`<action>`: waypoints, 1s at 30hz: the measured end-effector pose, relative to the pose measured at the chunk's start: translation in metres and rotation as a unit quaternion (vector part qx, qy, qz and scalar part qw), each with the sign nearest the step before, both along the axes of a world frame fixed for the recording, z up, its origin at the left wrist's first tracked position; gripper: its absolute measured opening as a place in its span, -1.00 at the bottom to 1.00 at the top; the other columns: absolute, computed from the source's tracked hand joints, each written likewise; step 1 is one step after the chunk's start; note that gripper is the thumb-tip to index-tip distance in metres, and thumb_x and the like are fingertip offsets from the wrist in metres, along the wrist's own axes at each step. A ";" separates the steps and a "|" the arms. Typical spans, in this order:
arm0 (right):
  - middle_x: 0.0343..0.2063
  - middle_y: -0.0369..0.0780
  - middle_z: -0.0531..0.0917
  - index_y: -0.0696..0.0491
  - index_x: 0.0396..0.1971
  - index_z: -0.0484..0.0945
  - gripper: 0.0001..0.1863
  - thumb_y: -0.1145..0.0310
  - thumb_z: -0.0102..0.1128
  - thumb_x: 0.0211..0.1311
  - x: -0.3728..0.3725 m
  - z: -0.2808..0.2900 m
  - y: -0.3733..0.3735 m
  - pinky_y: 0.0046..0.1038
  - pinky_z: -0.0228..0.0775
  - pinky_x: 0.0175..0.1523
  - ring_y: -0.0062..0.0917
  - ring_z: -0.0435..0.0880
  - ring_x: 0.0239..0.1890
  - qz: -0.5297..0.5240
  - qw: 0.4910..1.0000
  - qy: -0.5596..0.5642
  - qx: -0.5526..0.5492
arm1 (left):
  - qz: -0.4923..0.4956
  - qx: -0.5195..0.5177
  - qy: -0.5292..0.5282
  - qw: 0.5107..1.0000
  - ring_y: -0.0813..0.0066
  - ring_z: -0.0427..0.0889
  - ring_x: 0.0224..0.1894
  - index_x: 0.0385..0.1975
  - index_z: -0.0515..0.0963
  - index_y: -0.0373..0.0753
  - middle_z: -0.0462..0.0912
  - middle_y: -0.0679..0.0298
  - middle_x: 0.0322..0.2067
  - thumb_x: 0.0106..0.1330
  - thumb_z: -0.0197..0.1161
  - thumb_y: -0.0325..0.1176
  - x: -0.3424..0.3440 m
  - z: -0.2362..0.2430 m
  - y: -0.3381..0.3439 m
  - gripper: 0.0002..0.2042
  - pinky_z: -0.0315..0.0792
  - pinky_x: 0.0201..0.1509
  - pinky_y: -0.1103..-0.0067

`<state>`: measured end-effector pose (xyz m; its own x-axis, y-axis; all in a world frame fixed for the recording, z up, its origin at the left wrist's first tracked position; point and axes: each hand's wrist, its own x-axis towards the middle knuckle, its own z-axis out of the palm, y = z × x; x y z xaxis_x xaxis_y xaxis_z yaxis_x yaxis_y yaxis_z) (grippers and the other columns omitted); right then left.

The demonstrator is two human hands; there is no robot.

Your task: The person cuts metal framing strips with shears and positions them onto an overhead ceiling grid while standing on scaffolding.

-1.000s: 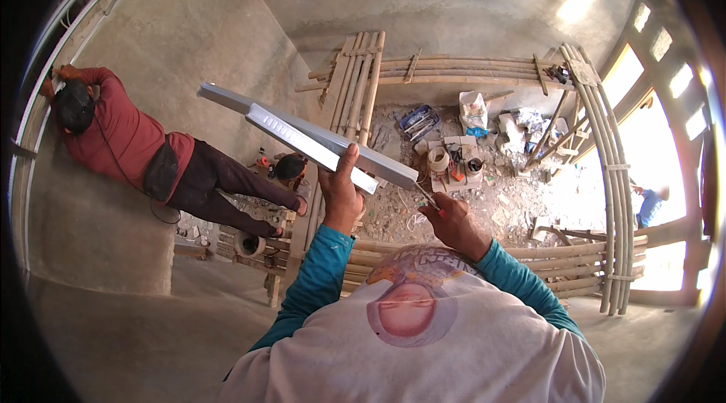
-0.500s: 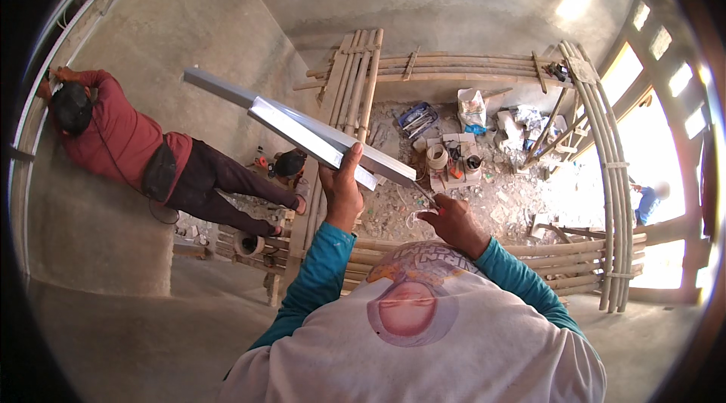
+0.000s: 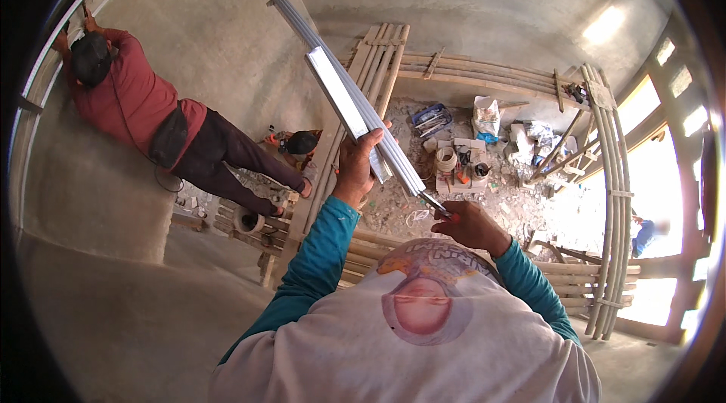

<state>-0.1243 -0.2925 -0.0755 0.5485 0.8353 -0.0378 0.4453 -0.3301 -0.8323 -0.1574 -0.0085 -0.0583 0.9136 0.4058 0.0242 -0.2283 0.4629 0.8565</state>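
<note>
Left hand [image 3: 355, 165] has its fingers wrapped around the long white trunking strips [image 3: 355, 104], which run far-left to near-right, while right hand [image 3: 469, 225] pinches a small tool [image 3: 439, 210] at their near end.

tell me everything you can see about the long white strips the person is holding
The long white strips are a bundle of slim, pale, plastic-looking channel lengths, one flat face catching light. They slant from upper left, over the bamboo scaffold, down to lower right. The left hand grips them near the low end; the right hand holds a small tool at their tip.
</note>
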 end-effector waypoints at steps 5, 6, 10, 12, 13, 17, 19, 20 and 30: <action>-0.41 -0.08 0.72 0.10 -0.24 0.66 -0.68 0.19 0.49 0.17 0.003 0.002 0.002 -0.24 0.54 -0.21 -0.19 0.73 -0.34 0.020 1.000 -0.011 -0.021 | -0.019 0.016 0.000 1.000 0.20 0.67 0.01 0.43 0.20 -0.26 0.56 0.07 0.07 0.32 0.34 -0.30 -0.003 0.002 -0.002 -0.30 0.64 0.14 0.26; -0.39 -0.07 0.72 0.09 -0.22 0.67 -0.67 0.15 0.46 0.18 0.004 0.005 0.003 -0.23 0.56 -0.17 -0.17 0.74 -0.29 0.030 0.999 -0.011 -0.029 | -0.019 0.015 0.001 1.000 0.20 0.68 -0.01 0.43 0.20 -0.26 0.57 0.07 0.07 0.33 0.34 -0.30 -0.003 0.002 -0.001 -0.30 0.65 0.12 0.26; -0.41 -0.09 0.71 0.07 -0.24 0.67 -0.68 0.14 0.44 0.18 0.003 0.012 0.005 -0.24 0.56 -0.17 -0.18 0.75 -0.28 0.073 0.996 -0.056 -0.016 | -0.015 0.016 0.004 1.000 0.21 0.68 -0.02 0.43 0.20 -0.27 0.57 0.06 0.05 0.33 0.33 -0.29 -0.005 -0.002 0.001 -0.31 0.66 0.10 0.27; -0.43 -0.09 0.70 0.07 -0.27 0.66 -0.70 0.15 0.45 0.18 0.002 0.007 0.006 -0.24 0.55 -0.19 -0.20 0.74 -0.31 0.042 0.998 -0.014 -0.036 | 0.000 0.015 -0.005 1.000 0.22 0.70 -0.05 0.33 0.28 -0.32 0.61 0.04 0.04 0.33 0.34 -0.30 -0.005 -0.002 0.000 -0.40 0.67 0.07 0.28; -0.44 -0.10 0.69 0.07 -0.29 0.66 -0.71 0.16 0.45 0.18 0.002 0.005 0.007 -0.24 0.55 -0.20 -0.20 0.73 -0.33 0.026 0.999 0.007 -0.046 | 0.015 0.012 -0.014 1.000 0.22 0.72 -0.09 0.23 0.37 -0.36 0.65 0.03 0.03 0.33 0.34 -0.32 -0.005 -0.001 -0.002 -0.48 0.68 0.02 0.30; -0.45 -0.09 0.68 0.07 -0.31 0.64 -0.71 0.16 0.46 0.17 0.002 0.002 0.009 -0.22 0.54 -0.22 -0.18 0.72 -0.35 0.034 0.999 -0.006 -0.038 | 0.023 0.012 -0.017 1.000 0.21 0.74 -0.13 0.14 0.45 -0.40 0.69 0.02 0.01 0.33 0.35 -0.32 -0.006 0.000 0.000 -0.55 0.69 -0.01 0.30; -0.46 -0.09 0.68 0.07 -0.31 0.64 -0.71 0.16 0.46 0.17 0.003 0.002 0.010 -0.21 0.54 -0.22 -0.17 0.72 -0.35 0.039 0.999 -0.010 -0.034 | 0.024 0.017 -0.015 0.999 0.21 0.75 -0.13 0.14 0.45 -0.41 0.69 0.02 0.01 0.33 0.35 -0.31 -0.006 -0.002 0.001 -0.54 0.70 -0.01 0.31; -0.47 -0.09 0.68 0.07 -0.33 0.63 -0.72 0.19 0.48 0.16 0.002 0.002 0.011 -0.23 0.52 -0.24 -0.18 0.71 -0.38 0.036 0.999 -0.011 -0.029 | 0.025 0.019 -0.014 0.999 0.20 0.75 -0.13 0.14 0.45 -0.41 0.69 0.02 0.01 0.33 0.35 -0.31 -0.006 -0.003 0.001 -0.54 0.70 -0.01 0.31; -0.48 -0.09 0.68 0.07 -0.36 0.62 -0.69 0.15 0.48 0.15 0.005 -0.005 0.016 -0.21 0.51 -0.23 -0.17 0.70 -0.37 0.027 0.997 0.007 -0.070 | -0.013 0.017 0.018 1.000 0.21 0.71 -0.08 0.39 0.27 -0.32 0.61 0.04 0.02 0.31 0.35 -0.27 -0.004 -0.014 0.009 -0.33 0.69 -0.01 0.33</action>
